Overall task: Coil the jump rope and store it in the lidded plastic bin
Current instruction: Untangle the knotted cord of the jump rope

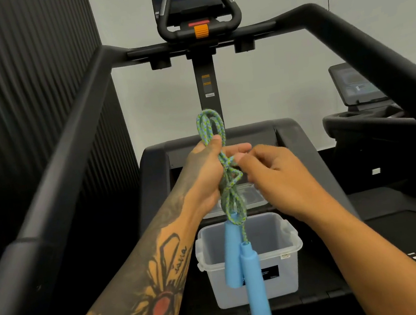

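1. Now our left hand (205,173) grips the folded jump rope (231,196) around its middle, and green-blue loops stand up above the fist.
2. Our right hand (278,174) pinches one strand just beside the left fingertips.
3. Both blue handles (255,284) hang from the bundle, one lower than the other, and in our view they cross the open clear plastic bin (285,277).
4. We see the bin standing on the treadmill belt (322,274), with its lid (253,196) lying flat just behind it.

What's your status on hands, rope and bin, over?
Left hand grips coiled jump rope. Right hand pinches a strand. Bin open below, lid behind it. Nothing in the way.
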A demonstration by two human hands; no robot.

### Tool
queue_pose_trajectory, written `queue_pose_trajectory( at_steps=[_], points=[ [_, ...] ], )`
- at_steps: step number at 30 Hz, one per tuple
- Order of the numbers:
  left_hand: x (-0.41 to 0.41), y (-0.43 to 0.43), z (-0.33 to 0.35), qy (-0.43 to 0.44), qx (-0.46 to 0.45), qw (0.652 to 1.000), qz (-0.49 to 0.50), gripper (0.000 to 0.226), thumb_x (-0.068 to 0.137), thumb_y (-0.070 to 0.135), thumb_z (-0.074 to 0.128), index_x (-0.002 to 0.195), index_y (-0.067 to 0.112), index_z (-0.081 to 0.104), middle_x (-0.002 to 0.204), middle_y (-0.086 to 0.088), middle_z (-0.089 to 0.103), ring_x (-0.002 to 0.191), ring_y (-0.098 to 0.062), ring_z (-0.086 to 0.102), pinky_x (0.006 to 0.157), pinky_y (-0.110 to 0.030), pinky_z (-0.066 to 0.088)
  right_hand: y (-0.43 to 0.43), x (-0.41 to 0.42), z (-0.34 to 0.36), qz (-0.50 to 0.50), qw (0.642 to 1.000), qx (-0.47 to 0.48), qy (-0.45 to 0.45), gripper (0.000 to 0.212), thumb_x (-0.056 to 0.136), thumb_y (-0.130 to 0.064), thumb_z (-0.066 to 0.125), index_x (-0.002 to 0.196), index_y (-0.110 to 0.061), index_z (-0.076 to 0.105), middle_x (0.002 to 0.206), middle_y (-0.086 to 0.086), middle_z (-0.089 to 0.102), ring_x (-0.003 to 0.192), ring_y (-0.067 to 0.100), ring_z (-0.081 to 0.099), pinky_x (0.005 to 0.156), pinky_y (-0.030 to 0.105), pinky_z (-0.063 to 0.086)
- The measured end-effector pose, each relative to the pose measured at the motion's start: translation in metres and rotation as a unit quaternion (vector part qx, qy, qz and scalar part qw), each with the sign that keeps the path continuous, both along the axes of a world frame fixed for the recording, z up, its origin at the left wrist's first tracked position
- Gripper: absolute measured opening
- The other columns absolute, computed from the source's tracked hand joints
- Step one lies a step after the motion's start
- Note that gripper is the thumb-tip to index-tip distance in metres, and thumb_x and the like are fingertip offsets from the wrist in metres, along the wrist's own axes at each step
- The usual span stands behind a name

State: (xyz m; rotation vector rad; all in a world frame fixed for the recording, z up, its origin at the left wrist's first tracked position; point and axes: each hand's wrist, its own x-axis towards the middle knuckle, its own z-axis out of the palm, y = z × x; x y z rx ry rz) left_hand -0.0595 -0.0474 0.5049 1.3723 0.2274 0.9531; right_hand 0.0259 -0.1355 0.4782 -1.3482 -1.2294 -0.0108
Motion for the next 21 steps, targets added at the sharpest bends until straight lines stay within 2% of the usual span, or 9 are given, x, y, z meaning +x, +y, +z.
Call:
queue_pose_trajectory(
  at_steps=[2, 3, 5, 8, 10, 14, 17, 19, 21],
  points=[
    [0.001, -0.004, -0.001, 0.000, -0.011, 1.000, -0.008, 0.020, 0.104, 0.025, 0.032, 0.097, 0.013, 0.046, 0.106, -0.023, 0.069, 0.078, -0.034, 0.067, 0.069, -0.044, 0.054, 0.005, -0.010, 0.002, 0.014, 0.998, -0.064, 0.016, 0.064, 0.076, -0.062, 0.054, 0.072, 0.001, 0.053, 0.051, -0.007, 0.046, 0.049, 0.013, 0.043, 0.052, 0.028, 0.036],
    [0.001, -0.004, -0.003, 0.003, -0.010, 1.000, -0.013, 0.019, 0.104, 0.025, 0.033, 0.099, 0.013, 0.047, 0.109, -0.023, 0.068, 0.077, -0.033, 0.068, 0.065, -0.042, 0.054, 0.007, -0.012, 0.004, 0.020, 0.996, -0.081, 0.038, 0.065, 0.077, -0.062, 0.053, 0.073, 0.003, 0.052, 0.053, 0.000, 0.045, 0.049, 0.017, 0.044, 0.050, 0.030, 0.036],
    [-0.001, -0.004, -0.004, 0.014, -0.001, 1.000, -0.028, 0.020, 0.103, 0.026, 0.034, 0.106, 0.011, 0.047, 0.112, -0.022, 0.068, 0.070, -0.033, 0.067, 0.061, -0.039, 0.052, 0.008, -0.013, 0.009, 0.063, 0.987, -0.094, 0.110, 0.045, 0.089, -0.044, 0.055, 0.073, -0.002, 0.053, 0.059, 0.010, 0.048, 0.042, 0.017, 0.045, 0.042, 0.026, 0.035],
    [-0.005, -0.003, -0.006, 0.032, 0.018, 0.999, -0.039, 0.022, 0.103, 0.027, 0.034, 0.106, 0.010, 0.047, 0.110, -0.019, 0.070, 0.043, -0.022, 0.044, 0.042, -0.025, 0.039, 0.007, -0.013, 0.012, 0.133, 0.962, -0.140, 0.192, 0.020, 0.095, -0.023, 0.053, 0.085, -0.007, 0.058, 0.061, 0.011, 0.058, 0.037, 0.016, 0.048, 0.038, 0.020, 0.040],
    [-0.007, -0.002, -0.006, 0.034, 0.018, 0.998, -0.048, 0.021, 0.103, 0.028, 0.035, 0.105, 0.011, 0.047, 0.111, -0.019, 0.070, 0.045, -0.019, 0.039, 0.038, -0.021, 0.034, 0.010, -0.011, 0.011, 0.152, 0.949, -0.150, 0.232, 0.011, 0.093, -0.012, 0.050, 0.085, -0.008, 0.057, 0.060, 0.011, 0.060, 0.038, 0.017, 0.051, 0.040, 0.023, 0.044],
    [-0.013, -0.001, -0.005, 0.039, 0.007, 0.997, -0.069, 0.019, 0.103, 0.026, 0.034, 0.101, 0.011, 0.046, 0.117, -0.024, 0.066, 0.058, -0.029, 0.057, 0.051, -0.034, 0.048, 0.012, 0.003, 0.008, 0.198, 0.922, -0.172, 0.285, 0.017, 0.089, -0.003, 0.043, 0.083, -0.013, 0.056, 0.064, 0.008, 0.052, 0.045, 0.016, 0.051, 0.049, 0.029, 0.050],
    [-0.014, 0.003, -0.006, 0.057, 0.036, 0.997, -0.048, 0.021, 0.103, 0.026, 0.033, 0.106, 0.010, 0.047, 0.113, -0.024, 0.067, 0.082, -0.036, 0.068, 0.081, -0.050, 0.051, 0.008, 0.024, 0.006, 0.268, 0.878, -0.198, 0.342, 0.019, 0.086, -0.004, 0.039, 0.093, -0.011, 0.056, 0.064, 0.006, 0.049, 0.049, 0.018, 0.055, 0.055, 0.031, 0.051],
    [-0.015, 0.005, -0.008, 0.083, 0.070, 0.994, -0.013, 0.023, 0.103, 0.028, 0.033, 0.112, 0.013, 0.047, 0.106, -0.019, 0.071, 0.094, -0.034, 0.069, 0.092, -0.050, 0.046, 0.005, 0.034, 0.004, 0.291, 0.858, -0.228, 0.355, 0.018, 0.086, -0.006, 0.040, 0.090, -0.012, 0.056, 0.059, 0.003, 0.047, 0.052, 0.019, 0.057, 0.055, 0.030, 0.050],
    [-0.015, 0.004, -0.008, 0.086, 0.077, 0.993, -0.001, 0.025, 0.103, 0.028, 0.032, 0.115, 0.011, 0.046, 0.088, -0.016, 0.074, 0.091, -0.036, 0.070, 0.092, -0.051, 0.048, 0.001, 0.040, -0.001, 0.302, 0.850, -0.247, 0.355, 0.015, 0.094, -0.010, 0.043, 0.086, -0.016, 0.055, 0.057, -0.001, 0.047, 0.052, 0.017, 0.056, 0.057, 0.030, 0.048]
  ],
)
